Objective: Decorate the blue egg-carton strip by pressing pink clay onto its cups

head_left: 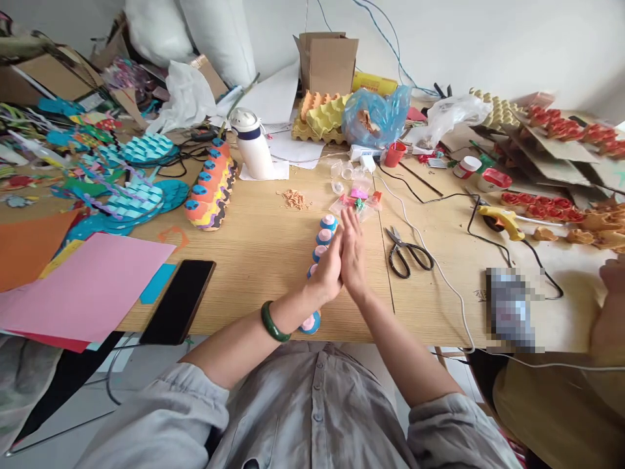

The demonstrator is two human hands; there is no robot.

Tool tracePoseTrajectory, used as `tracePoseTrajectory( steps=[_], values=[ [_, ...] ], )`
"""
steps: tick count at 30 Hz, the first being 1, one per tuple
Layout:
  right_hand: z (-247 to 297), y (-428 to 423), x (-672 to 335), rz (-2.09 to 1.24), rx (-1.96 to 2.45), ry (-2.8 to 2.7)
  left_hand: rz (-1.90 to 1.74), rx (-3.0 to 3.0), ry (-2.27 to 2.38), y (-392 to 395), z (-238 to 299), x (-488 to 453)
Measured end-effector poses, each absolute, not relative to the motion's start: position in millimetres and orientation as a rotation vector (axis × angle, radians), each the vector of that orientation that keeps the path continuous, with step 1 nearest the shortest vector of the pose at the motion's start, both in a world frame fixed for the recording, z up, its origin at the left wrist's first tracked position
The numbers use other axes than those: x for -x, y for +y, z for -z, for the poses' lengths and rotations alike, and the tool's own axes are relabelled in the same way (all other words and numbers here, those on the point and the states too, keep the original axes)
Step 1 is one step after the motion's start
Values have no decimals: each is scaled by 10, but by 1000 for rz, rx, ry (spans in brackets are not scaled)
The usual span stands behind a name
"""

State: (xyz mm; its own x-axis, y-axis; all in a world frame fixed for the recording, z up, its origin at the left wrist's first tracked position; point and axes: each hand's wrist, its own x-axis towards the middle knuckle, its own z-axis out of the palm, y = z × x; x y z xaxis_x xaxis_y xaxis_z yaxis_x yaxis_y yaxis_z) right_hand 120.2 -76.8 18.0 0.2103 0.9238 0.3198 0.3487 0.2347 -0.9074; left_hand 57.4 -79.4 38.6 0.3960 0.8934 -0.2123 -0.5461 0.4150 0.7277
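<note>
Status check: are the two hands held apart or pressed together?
Together: the left hand and right hand meet palm to palm, partly hiding the blue-and-pink domes. Cannot tell whether anything sits between the palms.

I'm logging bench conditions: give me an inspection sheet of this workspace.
Surface: wooden table, tan crumbs scattered on it.
Job's things: blue strip with pink tops; small clear packets with coloured contents.
Clutter: scissors, slightly open; black phone; pink sheet.
Grip: left hand and right hand pressed palm to palm, hiding part of the strip; anything between them cannot be seen.
Cables: white cable runs past the scissors to the front edge.
Surroundings: pale wall; another person's arm at far right.
</note>
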Motion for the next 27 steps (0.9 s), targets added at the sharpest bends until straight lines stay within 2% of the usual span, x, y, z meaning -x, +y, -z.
tracePoseTrajectory(
  steps=[5,11,16,21,27],
  values=[
    [-194,-400,-1632,-660,1529,-1217,-944,-562,613,-900,-330,-536],
    [-289,-521,-1554,-1031,1217,-916,-932,-514,776,-808,-408,-321],
    [-339,-735,-1736,-1005,1185,-832,-951,-527,779,-771,-541,-66],
    [-289,-974,-2176,-746,1374,-839,-982,-546,788,-754,-551,202],
    [-248,-1120,-2333,-895,1503,-875,-977,-577,802,-743,-492,268]
  ],
)
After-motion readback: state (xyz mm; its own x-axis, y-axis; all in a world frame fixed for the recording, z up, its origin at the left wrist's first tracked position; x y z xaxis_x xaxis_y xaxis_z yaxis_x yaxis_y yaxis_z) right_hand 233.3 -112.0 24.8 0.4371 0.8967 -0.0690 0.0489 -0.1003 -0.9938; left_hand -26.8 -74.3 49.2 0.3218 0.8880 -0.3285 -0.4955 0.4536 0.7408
